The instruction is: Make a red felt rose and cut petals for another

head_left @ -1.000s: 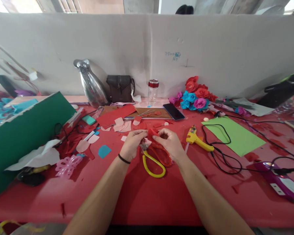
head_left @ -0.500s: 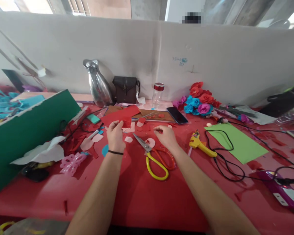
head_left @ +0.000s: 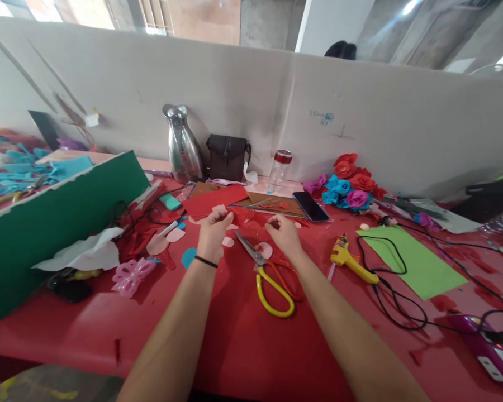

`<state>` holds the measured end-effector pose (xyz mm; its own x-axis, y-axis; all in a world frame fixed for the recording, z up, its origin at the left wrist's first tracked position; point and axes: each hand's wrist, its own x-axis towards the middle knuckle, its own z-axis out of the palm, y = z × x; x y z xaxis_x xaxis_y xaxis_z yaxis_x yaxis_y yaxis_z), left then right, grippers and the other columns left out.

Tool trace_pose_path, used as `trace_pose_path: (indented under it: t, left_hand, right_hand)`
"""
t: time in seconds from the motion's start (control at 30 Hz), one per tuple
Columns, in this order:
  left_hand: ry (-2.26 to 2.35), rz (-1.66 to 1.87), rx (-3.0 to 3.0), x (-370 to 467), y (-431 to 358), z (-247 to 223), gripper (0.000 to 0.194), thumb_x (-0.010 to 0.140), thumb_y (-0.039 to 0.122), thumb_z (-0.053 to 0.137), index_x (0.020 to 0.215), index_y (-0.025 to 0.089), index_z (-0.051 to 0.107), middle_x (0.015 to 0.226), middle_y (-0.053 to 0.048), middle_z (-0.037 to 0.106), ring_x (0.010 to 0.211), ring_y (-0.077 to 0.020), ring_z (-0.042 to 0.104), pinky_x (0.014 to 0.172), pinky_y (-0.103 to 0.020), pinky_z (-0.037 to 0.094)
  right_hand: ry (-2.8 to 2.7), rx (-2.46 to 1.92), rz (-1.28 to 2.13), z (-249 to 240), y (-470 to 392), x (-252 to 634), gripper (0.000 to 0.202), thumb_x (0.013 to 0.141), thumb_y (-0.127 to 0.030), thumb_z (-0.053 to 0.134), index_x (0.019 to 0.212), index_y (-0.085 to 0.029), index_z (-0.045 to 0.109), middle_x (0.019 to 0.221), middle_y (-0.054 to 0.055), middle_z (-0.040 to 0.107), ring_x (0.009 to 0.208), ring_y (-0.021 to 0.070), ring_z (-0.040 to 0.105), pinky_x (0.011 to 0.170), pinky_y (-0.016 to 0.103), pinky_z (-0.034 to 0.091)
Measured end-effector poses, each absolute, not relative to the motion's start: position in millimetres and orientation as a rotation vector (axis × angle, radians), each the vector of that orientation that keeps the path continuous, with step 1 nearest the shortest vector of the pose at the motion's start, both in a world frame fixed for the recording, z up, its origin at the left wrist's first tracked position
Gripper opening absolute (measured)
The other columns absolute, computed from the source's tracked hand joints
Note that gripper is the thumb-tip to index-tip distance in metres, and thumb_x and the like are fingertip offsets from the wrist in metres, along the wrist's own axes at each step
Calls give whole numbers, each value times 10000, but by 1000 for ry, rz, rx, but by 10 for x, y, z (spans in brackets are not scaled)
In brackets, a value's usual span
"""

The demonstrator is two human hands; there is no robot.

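Note:
My left hand (head_left: 213, 234) is closed in a pinch on a small piece of red paper (head_left: 245, 216), above the middle of the table. The red piece spans towards my right hand (head_left: 284, 233), whose fingertips are pinched at its other side. Below and between the hands lie scissors (head_left: 272, 279) with one yellow and one red handle, blades pointing away to the left. A round pink paper piece (head_left: 265, 249) lies by the blades. Small pink cut-outs (head_left: 227, 242) and a blue one (head_left: 188, 257) are beside my left hand.
A yellow glue gun (head_left: 352, 262) with a black cord and a green sheet (head_left: 423, 262) lie right. Behind are a phone (head_left: 310, 206), glass jar (head_left: 280, 170), metal jug (head_left: 183, 148), dark bag (head_left: 227, 158) and paper flowers (head_left: 352, 184). A green board (head_left: 67, 234) stands left.
My hands have come closer together. The red piece, earlier at my left fingertips alone, now stretches between both hands. The whole view has shifted slightly.

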<state>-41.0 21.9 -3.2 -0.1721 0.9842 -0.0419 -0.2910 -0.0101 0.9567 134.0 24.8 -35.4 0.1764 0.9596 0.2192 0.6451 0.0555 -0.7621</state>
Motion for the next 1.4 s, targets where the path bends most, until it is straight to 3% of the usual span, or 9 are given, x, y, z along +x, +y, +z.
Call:
trace_pose_path:
  t: [0.2, 0.37, 0.57, 0.77, 0.9, 1.0, 1.1, 1.3, 1.4]
  left_hand:
    - [967, 1147, 1298, -328, 176, -56, 257, 489, 316, 823, 590, 153, 652, 901, -63, 675, 812, -159, 580, 686, -249, 444]
    - [1023, 1061, 1414, -303, 192, -110, 201, 560, 308, 775, 647, 157, 674, 693, -14, 638, 704, -148, 564, 690, -280, 446]
    - [992, 1000, 1457, -276, 167, -98, 150, 608, 276, 727, 636, 150, 652, 633, -2, 602, 623, -124, 536, 629, -261, 436]
    - [985, 1000, 1398, -267, 138, -78, 318, 622, 215, 694, 934, 156, 695, 641, 25, 593, 629, -114, 543, 632, -245, 436]
    - [1087, 818, 1458, -412, 167, -34, 71, 598, 184, 680, 656, 145, 674, 601, 4, 614, 604, -126, 540, 615, -254, 425]
    - [1285, 1015, 1387, -562, 218, -6, 59, 600, 177, 661, 573, 157, 612, 565, 14, 586, 572, -121, 513, 585, -246, 397]
    - [1416, 1279, 1183, -662, 268, 12, 46, 604, 170, 633, 594, 161, 589, 571, 17, 568, 557, -115, 488, 568, -242, 379]
    - [1398, 1530, 900, -668, 313, 20, 109, 552, 141, 626, 625, 168, 550, 588, 34, 551, 572, -107, 485, 564, -229, 373]
    - [1381, 1540, 861, -647, 314, 9, 108, 551, 144, 622, 631, 169, 554, 577, 40, 558, 568, -101, 498, 565, -218, 383]
  right_hand:
    - [-1417, -1331, 737, -264, -69, 1305, 111, 645, -228, 590, 751, -216, 559, 733, 4, 646, 694, 173, 614, 671, 293, 478]
    - [-1284, -1233, 730, -219, -233, 1297, 215, 662, -256, 618, 866, -213, 565, 787, 9, 656, 739, 169, 627, 719, 305, 488]
    - [-1196, -1171, 816, -232, -240, 1322, 282, 637, -202, 593, 915, -211, 547, 763, -14, 628, 734, 149, 619, 741, 292, 481]
    - [-1197, -1139, 922, -256, -268, 1287, 302, 643, -218, 622, 936, -214, 550, 755, -24, 623, 704, 134, 596, 697, 269, 469]
    - [-1320, -1166, 965, -296, -262, 1300, 260, 687, -222, 598, 944, -210, 564, 779, -9, 649, 722, 141, 615, 695, 268, 479]
    - [-1476, -1392, 847, -306, -99, 1335, 147, 736, -195, 552, 870, -196, 612, 834, 22, 689, 782, 152, 641, 750, 277, 489]
    - [-1538, -1635, 712, -294, 222, 1322, 161, 733, -137, 532, 825, -186, 656, 882, 55, 717, 846, 178, 651, 815, 306, 473]
    - [-1487, -1833, 574, -357, 782, 1096, 80, 691, -270, 662, 719, -196, 677, 866, 111, 725, 987, 302, 609, 901, 431, 407]
    - [-1437, -1841, 571, -419, 837, 1053, 28, 670, -236, 650, 656, -212, 652, 828, 89, 721, 966, 294, 606, 882, 419, 405]
